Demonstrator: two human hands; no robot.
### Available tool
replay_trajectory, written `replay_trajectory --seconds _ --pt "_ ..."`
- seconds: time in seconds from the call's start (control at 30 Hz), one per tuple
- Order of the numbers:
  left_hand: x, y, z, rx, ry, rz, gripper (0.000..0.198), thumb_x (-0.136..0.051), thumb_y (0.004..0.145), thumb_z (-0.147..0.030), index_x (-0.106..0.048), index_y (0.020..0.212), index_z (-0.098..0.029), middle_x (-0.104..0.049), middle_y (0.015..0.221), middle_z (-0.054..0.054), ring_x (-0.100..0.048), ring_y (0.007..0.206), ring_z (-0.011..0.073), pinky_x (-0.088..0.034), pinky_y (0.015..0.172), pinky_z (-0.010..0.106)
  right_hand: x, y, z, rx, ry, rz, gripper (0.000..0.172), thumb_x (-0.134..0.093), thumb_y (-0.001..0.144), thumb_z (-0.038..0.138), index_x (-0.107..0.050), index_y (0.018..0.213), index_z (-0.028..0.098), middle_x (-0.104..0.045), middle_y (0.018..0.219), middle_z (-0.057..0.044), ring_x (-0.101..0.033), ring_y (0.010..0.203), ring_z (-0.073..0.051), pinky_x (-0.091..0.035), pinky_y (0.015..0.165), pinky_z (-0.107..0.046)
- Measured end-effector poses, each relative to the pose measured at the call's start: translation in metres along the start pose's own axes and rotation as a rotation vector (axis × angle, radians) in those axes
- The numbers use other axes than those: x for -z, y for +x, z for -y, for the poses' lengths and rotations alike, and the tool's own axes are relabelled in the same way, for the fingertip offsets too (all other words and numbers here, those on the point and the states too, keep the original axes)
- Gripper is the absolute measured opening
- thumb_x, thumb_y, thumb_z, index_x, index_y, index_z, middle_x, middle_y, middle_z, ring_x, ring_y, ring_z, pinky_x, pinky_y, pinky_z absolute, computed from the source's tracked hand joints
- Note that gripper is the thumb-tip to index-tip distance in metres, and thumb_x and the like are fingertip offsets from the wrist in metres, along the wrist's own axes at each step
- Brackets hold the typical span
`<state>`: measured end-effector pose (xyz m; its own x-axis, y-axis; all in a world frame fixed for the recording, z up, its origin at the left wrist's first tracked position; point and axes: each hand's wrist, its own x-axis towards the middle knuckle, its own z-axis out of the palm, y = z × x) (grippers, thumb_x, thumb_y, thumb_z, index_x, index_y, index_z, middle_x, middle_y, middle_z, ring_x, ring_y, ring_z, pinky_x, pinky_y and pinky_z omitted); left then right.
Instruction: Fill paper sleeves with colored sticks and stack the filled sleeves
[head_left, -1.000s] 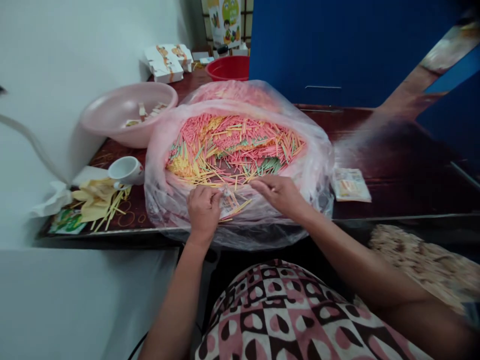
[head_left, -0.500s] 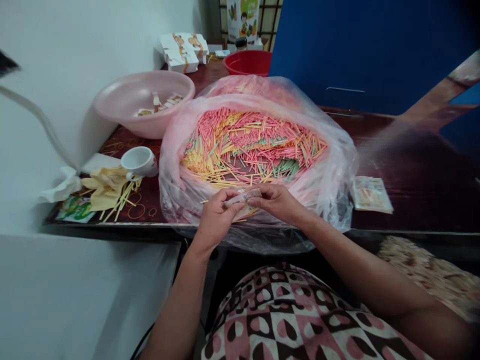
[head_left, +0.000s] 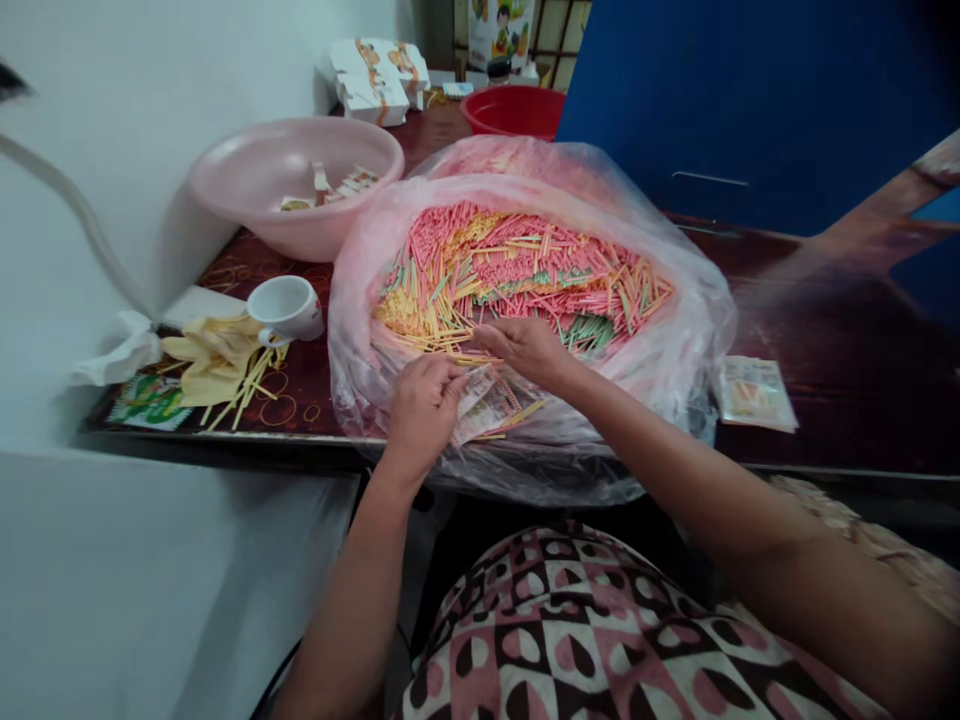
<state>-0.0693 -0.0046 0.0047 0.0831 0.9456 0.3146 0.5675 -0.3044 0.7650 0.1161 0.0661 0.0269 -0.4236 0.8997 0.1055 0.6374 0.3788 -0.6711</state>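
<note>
A big clear plastic bag lies open on the dark wooden table, full of pink, yellow and green sticks. My left hand is closed on a small printed packet at the bag's near edge. My right hand reaches into the near side of the stick pile, fingers curled over a few yellow sticks; whether it grips them I cannot make out.
A pink basin with a few packets stands at the back left, with a red bowl and white boxes behind it. A white cup, yellow sticks and wrappers lie left. Another packet lies right.
Both hands held the packet in front of the bag half a second ago. Now the right hand has let go and moved forward into the sticks; the left hand keeps the packet.
</note>
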Motion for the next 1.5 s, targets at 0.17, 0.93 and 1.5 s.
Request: replay_trajectory --seconds 0.17,0.93,1.5 --pt "-0.008 -0.002 0.012 -0.073 0.340 0.094 0.012 -0.056 0.094 -0.018 -0.065 0.086 -0.020 -0.074 0.094 0.012 -0.067 0.098 0.0296 -0.049 0.094 0.043 -0.017 0.043 -0.006 -0.079 -0.429 -0.026 0.022 -0.059 0.098 0.026 -0.075 0.104 0.011 -0.074 0.107 -0.018 -0.061 0.092 -0.024 -0.041 0.078 -0.033" --pt "-0.010 -0.011 0.019 -0.201 0.406 0.028 0.022 -0.050 0.100 -0.026 -0.068 0.088 -0.021 -0.075 0.088 0.010 -0.069 0.092 0.0284 -0.050 0.091 0.043 -0.022 0.030 0.017 0.145 -0.715 0.300 0.028 -0.050 0.101 0.021 -0.073 0.112 0.008 -0.072 0.119 -0.021 -0.064 0.110 -0.030 -0.044 0.088 -0.038" --pt "-0.015 -0.010 0.022 -0.152 0.356 0.005 0.021 -0.052 0.099 -0.028 -0.067 0.086 -0.021 -0.073 0.085 0.010 -0.068 0.092 0.0286 -0.049 0.089 0.043 -0.026 0.044 -0.002 0.034 -0.542 0.196 0.026 -0.045 0.100 0.014 -0.063 0.120 0.012 -0.075 0.112 -0.016 -0.067 0.093 -0.025 -0.042 0.074 -0.032"
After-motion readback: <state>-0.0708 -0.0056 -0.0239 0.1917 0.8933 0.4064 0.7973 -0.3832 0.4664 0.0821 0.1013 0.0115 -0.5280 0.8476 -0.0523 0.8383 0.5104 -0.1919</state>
